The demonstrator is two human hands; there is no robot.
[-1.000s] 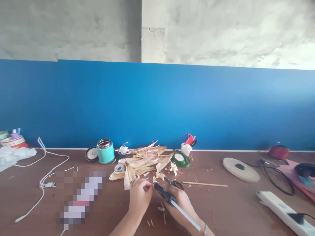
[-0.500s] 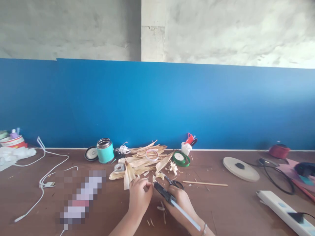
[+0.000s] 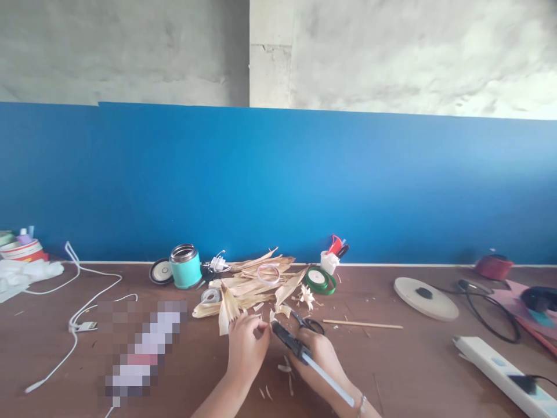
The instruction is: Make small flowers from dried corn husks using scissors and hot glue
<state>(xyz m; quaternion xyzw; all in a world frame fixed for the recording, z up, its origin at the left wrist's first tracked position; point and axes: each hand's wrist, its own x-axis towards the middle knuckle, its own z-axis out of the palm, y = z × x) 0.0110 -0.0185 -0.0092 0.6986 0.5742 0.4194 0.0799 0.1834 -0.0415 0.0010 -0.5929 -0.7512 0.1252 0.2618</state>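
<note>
My left grip [image 3: 247, 345] is drawn in to a pinch, thumb and forefinger close together; I cannot tell whether a sliver of anything sits between the tips. A broad corn husk [image 3: 228, 313] spreads just beyond those fingers, where I take it to be handy for them. My right grip [image 3: 318, 353] is closed around a black glue gun [image 3: 290, 341], its nose angled up and leftward, presumably so that its tip points close to my pinch. The pale glue stick [image 3: 328, 380] juts from the back and slants over my forearm, which seems to leave my palm free to clasp the body. A small husk curl [image 3: 272, 316] shows right by the nose; whether the two touch, I cannot tell. The scissors [image 3: 314, 327] lie just past my right knuckles, and the husk pile [image 3: 256, 284] sits behind, likely set there for an easy reach. A wooden stick [image 3: 363, 324] rests off to the right on the counter [image 3: 391, 371], well out of my way
</note>
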